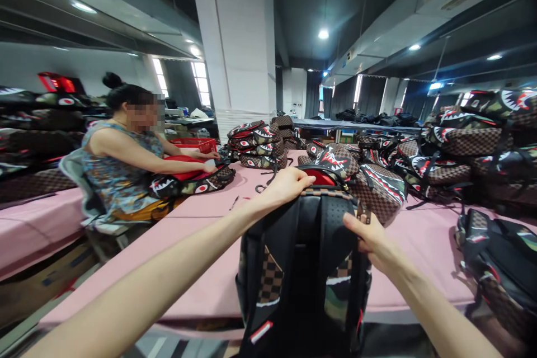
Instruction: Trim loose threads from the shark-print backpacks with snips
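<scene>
Head view: backpack [304, 268] stood upright at 6 o'clock on the pink surface [201, 246]. Left hand [289, 184] lay over its top, fingers curled; right hand [369, 238] pinched the upper strap edge. Looked soft, light, floppy; top handle the best hold. A seated person [121, 162] worked at 10 o'clock.

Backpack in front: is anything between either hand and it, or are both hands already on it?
Nothing visible stands between them. The left hand rests on the top edge of the backpack, by the red lining, and the right hand grips its upper right corner by the strap. Other backpacks lie behind it on the pink table.
</scene>
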Demonstrator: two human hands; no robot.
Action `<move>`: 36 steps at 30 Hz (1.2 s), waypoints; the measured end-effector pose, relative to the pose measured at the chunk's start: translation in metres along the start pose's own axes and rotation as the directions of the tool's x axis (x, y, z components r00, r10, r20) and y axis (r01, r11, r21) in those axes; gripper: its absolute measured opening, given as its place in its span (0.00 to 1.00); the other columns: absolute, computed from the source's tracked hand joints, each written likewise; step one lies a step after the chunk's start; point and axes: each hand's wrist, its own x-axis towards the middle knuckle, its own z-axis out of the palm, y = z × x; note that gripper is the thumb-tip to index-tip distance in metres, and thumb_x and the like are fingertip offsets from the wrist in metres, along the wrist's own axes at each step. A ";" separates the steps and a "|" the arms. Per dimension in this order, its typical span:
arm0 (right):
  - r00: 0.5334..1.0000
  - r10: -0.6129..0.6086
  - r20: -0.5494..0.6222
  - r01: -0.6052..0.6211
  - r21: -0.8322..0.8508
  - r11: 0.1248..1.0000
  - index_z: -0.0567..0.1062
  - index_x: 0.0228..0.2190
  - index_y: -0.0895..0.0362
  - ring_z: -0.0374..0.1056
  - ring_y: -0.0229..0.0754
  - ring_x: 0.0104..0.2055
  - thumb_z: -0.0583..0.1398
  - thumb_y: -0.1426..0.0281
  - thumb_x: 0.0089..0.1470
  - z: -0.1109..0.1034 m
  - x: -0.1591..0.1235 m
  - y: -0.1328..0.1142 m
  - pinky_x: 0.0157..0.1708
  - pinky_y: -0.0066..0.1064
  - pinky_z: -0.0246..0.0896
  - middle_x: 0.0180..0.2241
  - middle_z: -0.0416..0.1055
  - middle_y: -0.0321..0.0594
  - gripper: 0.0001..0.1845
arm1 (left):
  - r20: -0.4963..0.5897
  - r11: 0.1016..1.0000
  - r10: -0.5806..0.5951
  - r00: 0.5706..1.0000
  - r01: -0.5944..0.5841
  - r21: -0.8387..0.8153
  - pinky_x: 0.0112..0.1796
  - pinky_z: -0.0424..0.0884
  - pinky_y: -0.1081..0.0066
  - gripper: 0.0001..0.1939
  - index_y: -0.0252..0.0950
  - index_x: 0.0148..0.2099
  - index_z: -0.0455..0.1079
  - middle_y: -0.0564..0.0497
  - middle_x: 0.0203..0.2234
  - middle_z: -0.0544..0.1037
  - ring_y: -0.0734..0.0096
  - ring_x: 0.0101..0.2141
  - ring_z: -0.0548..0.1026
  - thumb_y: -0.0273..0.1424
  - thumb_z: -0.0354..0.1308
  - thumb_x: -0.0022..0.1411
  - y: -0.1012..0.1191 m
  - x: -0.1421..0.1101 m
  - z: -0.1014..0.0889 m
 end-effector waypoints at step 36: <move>0.996 -0.063 0.056 0.063 -0.015 0.998 0.74 0.26 0.57 0.66 0.42 0.23 0.66 0.56 0.34 -0.023 -0.034 -0.005 0.25 0.34 0.62 0.24 0.72 0.40 0.19 | 0.243 0.497 -0.217 0.946 0.321 -0.806 0.33 0.73 0.66 0.19 0.29 0.40 0.73 0.43 0.34 0.78 0.59 0.33 0.76 0.38 0.60 0.50 0.045 -0.174 0.005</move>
